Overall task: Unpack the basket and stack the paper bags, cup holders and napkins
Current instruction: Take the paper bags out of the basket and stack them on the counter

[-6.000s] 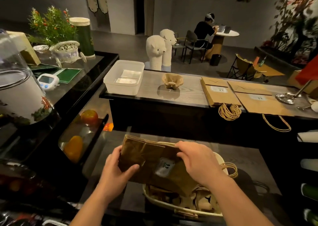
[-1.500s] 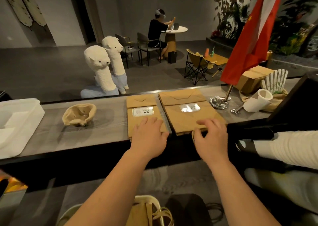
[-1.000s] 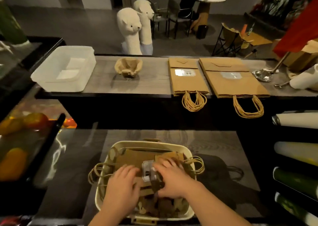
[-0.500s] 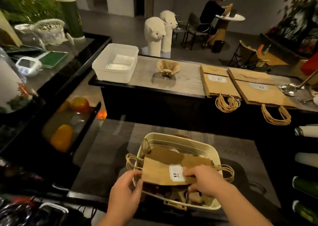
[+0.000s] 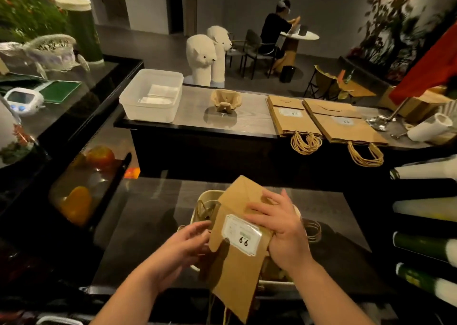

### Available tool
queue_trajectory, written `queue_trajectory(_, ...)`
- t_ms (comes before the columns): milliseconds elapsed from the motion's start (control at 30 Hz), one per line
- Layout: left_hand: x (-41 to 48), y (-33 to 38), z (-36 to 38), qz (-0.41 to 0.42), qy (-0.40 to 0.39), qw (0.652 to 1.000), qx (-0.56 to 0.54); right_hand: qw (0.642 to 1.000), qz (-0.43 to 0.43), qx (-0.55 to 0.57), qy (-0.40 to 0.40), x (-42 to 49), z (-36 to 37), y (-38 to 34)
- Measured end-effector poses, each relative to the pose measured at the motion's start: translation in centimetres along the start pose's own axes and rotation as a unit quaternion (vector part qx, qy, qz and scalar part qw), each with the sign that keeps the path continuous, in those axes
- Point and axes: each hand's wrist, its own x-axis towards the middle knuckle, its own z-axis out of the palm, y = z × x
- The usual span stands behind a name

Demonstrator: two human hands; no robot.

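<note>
I hold a folded brown paper bag point(image 5: 237, 270) with a white label above the cream basket point(image 5: 205, 197), which it mostly hides. My right hand point(image 5: 279, 228) lies flat on the bag's upper right and grips its edge. My left hand point(image 5: 183, 245) grips the bag's left edge. On the raised counter ahead lie two stacks of flat paper bags point(image 5: 291, 120) point(image 5: 346, 127) with rope handles hanging over the front edge. Left of them stands a stack of brown cup holders point(image 5: 226, 101). A white tub point(image 5: 148, 107) holds white napkins point(image 5: 160, 94).
A dark lower worktop point(image 5: 153, 216) carries the basket. Rolled cups or tubes point(image 5: 425, 248) line the right side. A glass case with fruit point(image 5: 81, 188) is at the left. A flag stand point(image 5: 378, 122) and paper roll point(image 5: 427, 128) sit at the counter's right end.
The bag has come up out of the basket and turned from lying crosswise to hanging lengthwise, label facing me. My right hand has shifted onto its top face.
</note>
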Motion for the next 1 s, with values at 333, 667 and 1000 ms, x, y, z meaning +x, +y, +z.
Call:
queue_trajectory(333,-0.8,-2.6,0.0,-0.042,0.149,0.982,-0.110,0.908,0.310,-0.133,-0.250,-1.4,2.3,3.0)
queue_trajectory(667,-1.5,-3.6,-1.4,-0.042,0.269,0.953,-0.134,0.833,0.269,-0.217,-0.432,-2.3,-0.8,3.0)
queue_trajectory(1000,-1.5,-2.0,-0.4,0.004,0.271,0.941,-0.203,0.922,0.377,-0.054,-0.064,2.2,-4.4,3.9)
